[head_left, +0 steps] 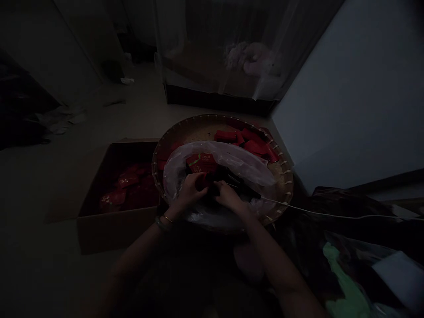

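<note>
In the dim light, my left hand [190, 191] has its fingers closed around a small red packet [206, 180]. Close against its right side is my right hand [229, 195], fingers bent and pinched together; what they hold is too dark to make out. Both hands are over a clear plastic bag [228, 154] spread open inside a round woven tray [287, 176]. Just beyond my fingers, another red packet with gold print [202, 163] lies in the bag. A long dark object [247, 187] with a white cord is right of my right hand.
Several red packets [255, 148] lie at the tray's far right. To the left stands an open cardboard box [112, 229] with more red packets. The white cord [318, 213] runs off right, above dark bags and a green cloth [344, 282]. A pale wall [361, 97] rises at right.
</note>
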### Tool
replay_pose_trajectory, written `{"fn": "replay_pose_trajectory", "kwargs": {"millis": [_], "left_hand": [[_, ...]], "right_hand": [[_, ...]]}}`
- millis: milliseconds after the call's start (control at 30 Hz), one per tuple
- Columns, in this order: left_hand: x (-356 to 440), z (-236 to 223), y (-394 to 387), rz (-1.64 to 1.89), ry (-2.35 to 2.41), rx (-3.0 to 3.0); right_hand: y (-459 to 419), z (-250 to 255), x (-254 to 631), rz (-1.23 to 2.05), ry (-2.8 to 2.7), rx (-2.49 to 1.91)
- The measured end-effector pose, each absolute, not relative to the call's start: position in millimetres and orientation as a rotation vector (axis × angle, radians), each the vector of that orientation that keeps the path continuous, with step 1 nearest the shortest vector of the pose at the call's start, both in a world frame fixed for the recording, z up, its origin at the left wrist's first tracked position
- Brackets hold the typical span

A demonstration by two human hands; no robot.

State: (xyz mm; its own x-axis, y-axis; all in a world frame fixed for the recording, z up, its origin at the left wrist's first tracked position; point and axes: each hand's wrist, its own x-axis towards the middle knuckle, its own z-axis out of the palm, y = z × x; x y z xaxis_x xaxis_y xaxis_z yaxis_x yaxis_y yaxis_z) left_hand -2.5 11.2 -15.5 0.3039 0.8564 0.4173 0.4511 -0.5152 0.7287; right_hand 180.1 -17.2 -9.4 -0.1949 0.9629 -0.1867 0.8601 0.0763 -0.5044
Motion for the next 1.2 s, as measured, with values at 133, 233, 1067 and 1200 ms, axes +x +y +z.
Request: {"fn": "replay_pose_trajectory", "kwargs": {"millis": [133, 233, 1067, 1200], "left_hand": [[-3.1, -15.9, 11.6, 1.106, 1.162, 2.111], [-3.1, -16.3, 11.5, 1.099, 1.165, 2.104], [-2.3, -20.3, 11.3, 1.077, 1.153, 2.081], [-2.6, -20.8, 11.2, 1.053, 1.180, 2.103]], "right_hand": [[-9.2, -9.7, 172.4, 0.809, -2.134, -1.862], [-7.5, -5.3, 178.3, 0.788, -2.097, -1.858], [-10.0, 56.2, 174.5, 0.637, -1.759, -1.467], [-11.9, 46.6, 164.4, 0.593, -1.863, -1.503]]}}
